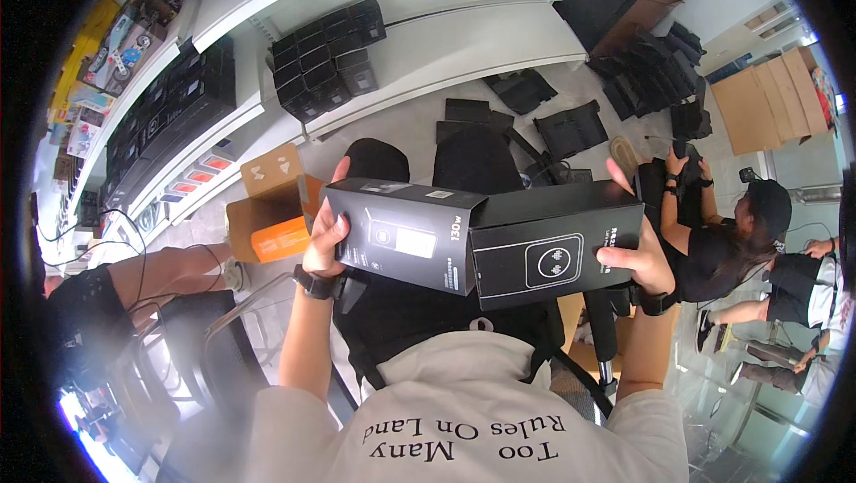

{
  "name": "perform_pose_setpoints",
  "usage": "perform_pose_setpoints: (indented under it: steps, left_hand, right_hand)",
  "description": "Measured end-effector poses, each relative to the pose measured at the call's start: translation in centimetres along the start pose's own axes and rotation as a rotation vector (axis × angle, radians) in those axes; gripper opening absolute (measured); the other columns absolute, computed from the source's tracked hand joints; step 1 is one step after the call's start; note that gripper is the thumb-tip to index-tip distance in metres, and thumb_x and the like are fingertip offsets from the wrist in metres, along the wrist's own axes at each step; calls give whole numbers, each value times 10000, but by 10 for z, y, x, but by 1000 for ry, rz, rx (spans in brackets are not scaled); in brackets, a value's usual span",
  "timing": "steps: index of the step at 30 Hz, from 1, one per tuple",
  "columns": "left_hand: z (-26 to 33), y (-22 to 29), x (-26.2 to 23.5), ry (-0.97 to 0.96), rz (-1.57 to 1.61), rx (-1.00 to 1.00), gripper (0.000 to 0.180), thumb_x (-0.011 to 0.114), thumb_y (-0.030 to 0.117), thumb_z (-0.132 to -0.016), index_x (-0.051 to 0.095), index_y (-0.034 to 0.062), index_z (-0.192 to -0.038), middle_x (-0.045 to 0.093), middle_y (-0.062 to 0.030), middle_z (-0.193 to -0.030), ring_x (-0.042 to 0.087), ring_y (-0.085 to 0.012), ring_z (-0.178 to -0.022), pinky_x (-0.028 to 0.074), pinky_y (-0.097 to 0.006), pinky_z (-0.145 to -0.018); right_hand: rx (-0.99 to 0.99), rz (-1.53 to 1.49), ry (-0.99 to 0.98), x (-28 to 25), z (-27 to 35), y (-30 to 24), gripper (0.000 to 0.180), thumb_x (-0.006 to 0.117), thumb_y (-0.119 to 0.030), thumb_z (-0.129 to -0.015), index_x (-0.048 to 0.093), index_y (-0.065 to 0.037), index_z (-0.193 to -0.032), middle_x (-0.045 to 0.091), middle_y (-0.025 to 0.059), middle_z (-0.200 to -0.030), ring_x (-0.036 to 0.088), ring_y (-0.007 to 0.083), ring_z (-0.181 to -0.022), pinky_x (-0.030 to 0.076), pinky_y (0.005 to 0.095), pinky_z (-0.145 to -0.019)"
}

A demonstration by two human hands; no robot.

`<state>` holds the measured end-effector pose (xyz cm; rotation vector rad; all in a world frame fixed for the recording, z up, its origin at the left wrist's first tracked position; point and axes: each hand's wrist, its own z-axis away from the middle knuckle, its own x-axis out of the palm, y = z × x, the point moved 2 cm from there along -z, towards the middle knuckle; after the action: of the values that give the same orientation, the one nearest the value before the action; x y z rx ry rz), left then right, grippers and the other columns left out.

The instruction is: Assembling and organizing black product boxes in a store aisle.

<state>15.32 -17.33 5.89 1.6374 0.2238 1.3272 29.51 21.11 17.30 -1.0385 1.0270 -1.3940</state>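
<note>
My left hand (325, 240) grips the left end of a black product box (383, 226) with a pale label panel, thumb on its front face. The right end of a second black box (546, 247), printed with a rounded-square outline and a round symbol, is in my right hand (649, 255), thumb pressed on the front. Both boxes are held up in front of me above my lap. Their inner ends meet near the middle, and the two are tilted at slightly different angles. My fingers behind the boxes are mostly hidden.
An open cardboard carton (248, 226) with an orange box (281, 239) stands to the left. Small black boxes (325, 59) are stacked on the white shelf (455, 55) ahead. Opened black packaging (571, 129) lies on the floor. A person in a cap (749, 224) works at the right.
</note>
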Motion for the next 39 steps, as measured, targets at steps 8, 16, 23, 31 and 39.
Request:
perform_pose_setpoints:
  steps: [8, 16, 23, 31, 39]
  left_hand:
    - [0, 6, -3, 18, -64, 44, 1058, 808, 279, -785, 106, 84, -1552, 567, -94, -1303, 553, -208, -1194, 408, -314, -1035]
    - [-2, 7, -11, 44, -168, 60, 977, 774, 268, -824, 149, 51, -1543, 559, -120, -1313, 555, -202, -1180, 404, -313, -1030]
    - [-2, 5, -15, 5, -89, -43, 916, 745, 271, -849, 184, 28, -1531, 566, -127, -1297, 553, -211, -1175, 396, -308, -1026]
    - [-7, -2, -3, -15, -239, -37, 857, 677, 206, -909, 130, -1, -1535, 518, -123, -1356, 488, -203, -1242, 327, -298, -1070]
    - [-5, -3, -21, 7, -294, -69, 839, 641, 211, -934, 100, -41, -1524, 509, -123, -1361, 481, -195, -1244, 320, -298, -1074]
  right_hand:
    - [-52, 120, -6, 10, -3, -10, 1084, 822, -137, -665, 196, -70, -1548, 480, 109, -1379, 464, 212, -1253, 313, 314, -1075]
    - [85, -33, 67, 5, -12, -3, 948, 793, -173, -724, 289, -62, -1519, 469, 91, -1389, 469, 196, -1247, 298, 308, -1073]
    - [101, 46, -11, -6, -15, -5, 968, 787, -149, -691, 296, -69, -1521, 509, 75, -1354, 472, 186, -1240, 284, 312, -1083]
    - [45, 119, 47, 7, -23, 1, 888, 754, -125, -756, 298, -56, -1515, 545, 65, -1300, 515, 156, -1172, 346, 272, -1025]
    - [98, -241, 183, 10, -32, 30, 661, 649, -196, -889, 370, 11, -1452, 590, 73, -1233, 577, 131, -1087, 421, 260, -941]
